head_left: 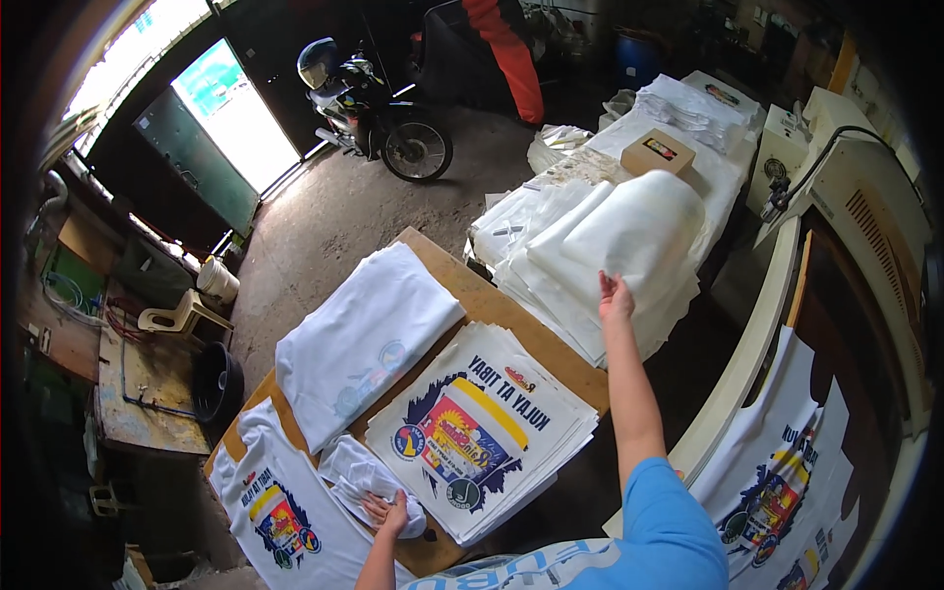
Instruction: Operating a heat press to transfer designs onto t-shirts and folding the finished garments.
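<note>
My right hand [616, 297] reaches forward and pinches the near edge of a large white sheet [629, 221]. The sheet curls up above a stack of similar white sheets [565, 320]. My left hand [386, 513] lies on a crumpled white cloth [366, 477], its fingers spread. Beside it, a pile of printed transfer sheets [462, 428] bears a colourful, mirrored design. At the table's left end lies a white T-shirt [270, 492] with a similar print. Behind the cloth is a stack of folded white fabric [369, 329].
A wooden table [452, 270] carries these piles. A cardboard box [657, 154] sits on the far white-covered table. To my right stands a large heat press [855, 216], with printed white fabric [777, 482] on its bed. A motorcycle [369, 123], plastic chair [177, 315] and black basin [216, 382] are farther off.
</note>
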Available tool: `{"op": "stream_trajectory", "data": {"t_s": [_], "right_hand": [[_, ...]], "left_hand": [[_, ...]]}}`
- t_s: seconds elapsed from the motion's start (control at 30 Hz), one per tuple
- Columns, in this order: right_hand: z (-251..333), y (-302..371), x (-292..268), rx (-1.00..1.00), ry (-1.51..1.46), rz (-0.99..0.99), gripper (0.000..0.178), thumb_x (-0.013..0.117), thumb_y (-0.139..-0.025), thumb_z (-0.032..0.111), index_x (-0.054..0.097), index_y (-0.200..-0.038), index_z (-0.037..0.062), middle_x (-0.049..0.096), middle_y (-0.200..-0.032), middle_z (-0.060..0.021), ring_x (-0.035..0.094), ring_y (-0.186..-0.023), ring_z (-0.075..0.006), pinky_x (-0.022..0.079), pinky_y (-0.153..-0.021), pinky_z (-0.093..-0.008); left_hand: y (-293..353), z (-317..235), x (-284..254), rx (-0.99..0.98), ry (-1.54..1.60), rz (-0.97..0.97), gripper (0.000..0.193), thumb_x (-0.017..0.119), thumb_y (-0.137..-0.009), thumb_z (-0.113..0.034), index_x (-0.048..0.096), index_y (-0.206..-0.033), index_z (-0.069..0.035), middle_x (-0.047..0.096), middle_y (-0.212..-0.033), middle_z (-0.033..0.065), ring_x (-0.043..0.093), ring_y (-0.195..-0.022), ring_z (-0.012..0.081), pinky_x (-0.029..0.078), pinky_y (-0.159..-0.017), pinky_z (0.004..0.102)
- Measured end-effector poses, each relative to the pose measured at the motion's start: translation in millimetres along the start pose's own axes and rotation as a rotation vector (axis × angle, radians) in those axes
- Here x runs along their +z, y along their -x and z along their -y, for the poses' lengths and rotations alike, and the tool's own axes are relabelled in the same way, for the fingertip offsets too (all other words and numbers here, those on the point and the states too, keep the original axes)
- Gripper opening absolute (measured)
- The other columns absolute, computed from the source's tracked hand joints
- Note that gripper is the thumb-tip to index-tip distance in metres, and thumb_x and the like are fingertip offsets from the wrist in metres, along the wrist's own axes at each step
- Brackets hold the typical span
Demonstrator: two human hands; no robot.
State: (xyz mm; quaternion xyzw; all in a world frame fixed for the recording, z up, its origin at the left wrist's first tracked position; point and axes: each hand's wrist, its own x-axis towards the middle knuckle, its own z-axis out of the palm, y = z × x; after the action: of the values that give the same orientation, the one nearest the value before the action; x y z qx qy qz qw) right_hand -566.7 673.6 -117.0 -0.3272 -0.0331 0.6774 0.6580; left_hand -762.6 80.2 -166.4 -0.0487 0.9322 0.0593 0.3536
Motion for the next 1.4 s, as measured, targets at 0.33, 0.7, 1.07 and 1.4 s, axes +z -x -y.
{"op": "stream_trajectory", "data": {"t_s": [0.33, 0.7, 1.07, 1.4], "right_hand": [[-79, 3, -23, 0.288, -0.005, -0.063, 0.027, 0.042, -0.087, 0.010, 0.039, -0.098, -0.0150, 0.056, -0.090, -0.0237, 0.060, -0.080, -0.0342, 0.055, -0.071, -0.0356], [-86, 138, -60, 0.721, 0.354, 0.252, 0.019, 0.044, -0.082, 0.011, 0.055, -0.092, -0.0003, 0.061, -0.093, -0.0151, 0.060, -0.080, -0.0254, 0.051, -0.073, -0.0346], [-18, 438, -182, 0.927, 0.778, 0.275, 0.021, 0.044, -0.081, 0.012, 0.055, -0.095, 0.0022, 0.062, -0.082, -0.0089, 0.059, -0.062, -0.0157, 0.050, -0.056, -0.0302], [74, 561, -298, 0.849, 0.895, 0.056, 0.019, 0.046, -0.081, 0.011, 0.058, -0.094, 0.0015, 0.061, -0.080, -0.0099, 0.057, -0.063, -0.0175, 0.048, -0.056, -0.0299]], "left_hand": [[-18, 15, 11, 0.017, 0.020, -0.055, 0.106, 0.033, -0.066, -0.079, -0.023, -0.133, -0.018, -0.032, -0.136, 0.0088, -0.027, -0.127, 0.0251, -0.002, -0.100, 0.0571], [-14, 12, 6, -0.012, 0.028, -0.018, 0.104, 0.032, -0.068, -0.077, -0.023, -0.133, -0.018, -0.032, -0.136, 0.0096, -0.030, -0.126, 0.0224, -0.005, -0.100, 0.0556], [-47, 28, 13, 0.206, 0.134, -0.136, 0.098, 0.031, -0.067, -0.079, -0.007, -0.138, -0.022, -0.015, -0.142, 0.0131, -0.014, -0.131, 0.0295, -0.001, -0.097, 0.0606], [65, 111, 2, 1.114, 0.339, -0.293, 0.042, 0.050, -0.084, -0.028, 0.046, -0.117, -0.002, 0.030, -0.131, 0.0217, 0.029, -0.121, 0.0349, 0.023, -0.099, 0.0413]]}}
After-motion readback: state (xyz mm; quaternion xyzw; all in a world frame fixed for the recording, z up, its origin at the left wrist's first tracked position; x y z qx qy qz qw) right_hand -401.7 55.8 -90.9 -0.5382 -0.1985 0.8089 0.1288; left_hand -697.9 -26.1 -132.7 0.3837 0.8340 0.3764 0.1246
